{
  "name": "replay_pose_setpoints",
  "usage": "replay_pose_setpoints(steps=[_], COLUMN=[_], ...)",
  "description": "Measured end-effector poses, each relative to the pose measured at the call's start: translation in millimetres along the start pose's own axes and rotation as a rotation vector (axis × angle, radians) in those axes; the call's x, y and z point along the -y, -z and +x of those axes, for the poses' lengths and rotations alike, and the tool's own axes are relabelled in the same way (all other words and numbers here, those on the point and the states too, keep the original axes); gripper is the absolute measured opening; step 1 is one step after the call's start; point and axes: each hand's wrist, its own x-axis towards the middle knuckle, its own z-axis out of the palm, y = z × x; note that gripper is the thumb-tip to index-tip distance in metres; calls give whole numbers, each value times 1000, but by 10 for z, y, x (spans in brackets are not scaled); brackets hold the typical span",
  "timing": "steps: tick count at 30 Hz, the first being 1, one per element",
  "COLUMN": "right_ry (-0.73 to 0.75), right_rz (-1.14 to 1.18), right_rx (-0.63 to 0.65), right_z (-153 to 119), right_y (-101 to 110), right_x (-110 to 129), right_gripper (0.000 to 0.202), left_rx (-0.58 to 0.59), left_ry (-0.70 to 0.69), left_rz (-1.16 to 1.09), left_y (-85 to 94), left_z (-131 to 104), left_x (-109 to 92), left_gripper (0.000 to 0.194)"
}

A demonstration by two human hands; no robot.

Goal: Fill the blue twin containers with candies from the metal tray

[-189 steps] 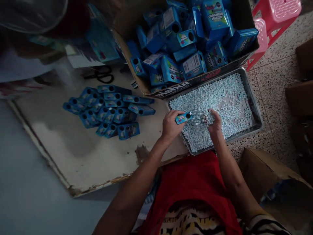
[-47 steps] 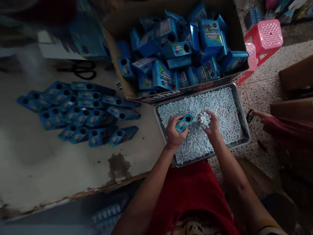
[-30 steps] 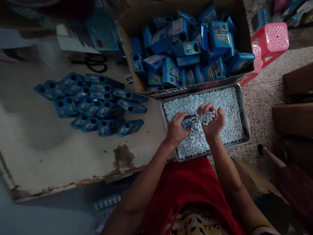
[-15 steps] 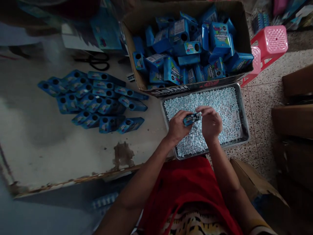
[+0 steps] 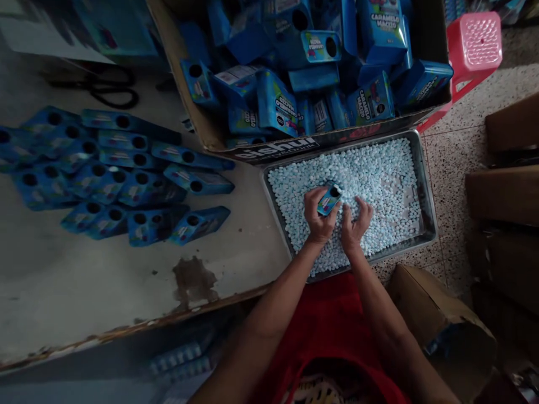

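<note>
My left hand [image 5: 320, 219] is wrapped round a small blue candy box [image 5: 329, 201], held tilted above a metal tray [image 5: 428, 224]. A dark hole and some white candy show at the box's upper end. Pale blue and white candies [image 5: 303, 168] fill most of the tray. Just right of the box, my right hand [image 5: 355, 229] is low over the candies, fingers apart and slightly curled, apparently holding nothing. Whether its fingertips touch the candies is hard to make out.
Behind the tray a cardboard carton [image 5: 214, 137] holds many blue candy boxes. More blue boxes [image 5: 138, 191] with round holes stand grouped on the worn table [image 5: 126, 280], near black scissors [image 5: 113, 90]. A pink stool [image 5: 475, 45] and brown cartons [image 5: 501, 191] are at right.
My right hand has dropped from the box's mouth to the candies, its fingers spreading. My left hand still grips the box, now more tilted. The view has shifted closer to the tray.
</note>
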Motion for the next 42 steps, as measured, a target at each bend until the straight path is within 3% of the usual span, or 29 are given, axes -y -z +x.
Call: replay_pose_setpoints(steps=[3, 5, 7, 11, 16, 22, 30, 35, 38, 42], right_ry=[-293, -458, -532, -473, -225, -42, -4, 74, 70, -66], right_rz=[392, 611, 754, 998, 1000, 905, 737, 728, 659, 491], right_rx=[-45, 7, 144, 383, 463, 475, 385, 400, 365, 210], right_z=[134, 243, 308, 278, 198, 225, 172, 81, 136, 311], right_y=[-77, 7, 134, 298, 267, 250, 180, 189, 311, 545], right_x=[157, 294, 499, 1063, 1503, 1532, 1625, 1623, 1462, 961], right_gripper=[26, 27, 33, 38, 42, 46, 53, 48, 49, 32], left_rx=[31, 91, 192, 386, 490, 490, 493, 491, 470, 414], left_ry=[-5, -12, -49, -97, -83, -44, 1, -17, -25, -21], left_rz=[-17, 11, 54, 30, -86, -25, 20, 54, 78, 153], left_y=[-40, 108, 333, 692, 723, 693, 688, 703, 807, 921], left_z=[165, 324, 473, 628, 590, 564, 568, 573, 578, 537], left_x=[-145, -246, -330, -427, -497, -540, -512, -576, -577, -501], left_gripper=[34, 32, 31, 36, 32, 34, 38, 38, 43, 42])
